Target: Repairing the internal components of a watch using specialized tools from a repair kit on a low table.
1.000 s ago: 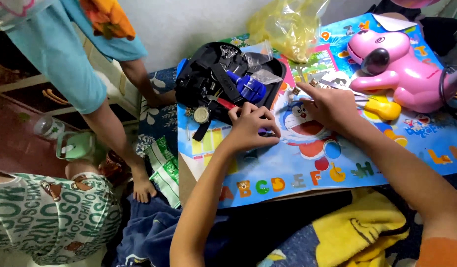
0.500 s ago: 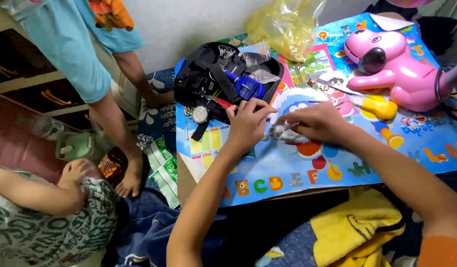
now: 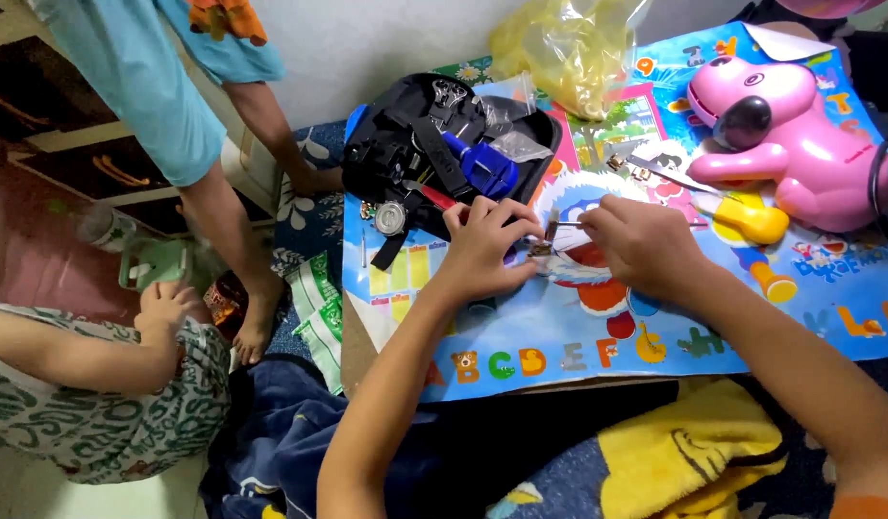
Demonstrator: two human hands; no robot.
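Note:
My left hand (image 3: 482, 242) pinches a small metal piece (image 3: 543, 240) against the colourful cartoon mat (image 3: 598, 336). Opposite it, my right hand (image 3: 641, 240) grips a thin metal pin tool (image 3: 566, 223) whose tip meets that piece. The two hands almost touch. Just behind them lies an open black tool case (image 3: 406, 144) holding a blue tool (image 3: 487, 168) and small plastic bags. A round watch face (image 3: 390, 218) and a red-handled tool (image 3: 432, 197) rest at the case's front edge.
A pink toy animal (image 3: 790, 135), a yellow-handled tool (image 3: 752, 221), tweezers (image 3: 675, 178) and a yellow plastic bag (image 3: 569, 48) lie on the mat. One person in light blue shorts (image 3: 165, 106) stands at left; another in a patterned shirt (image 3: 98, 413) sits below. Green packets (image 3: 319, 308) lie beside the mat.
My right hand came in from the right and now meets my left hand over the small metal piece. The seated person at lower left raised an arm.

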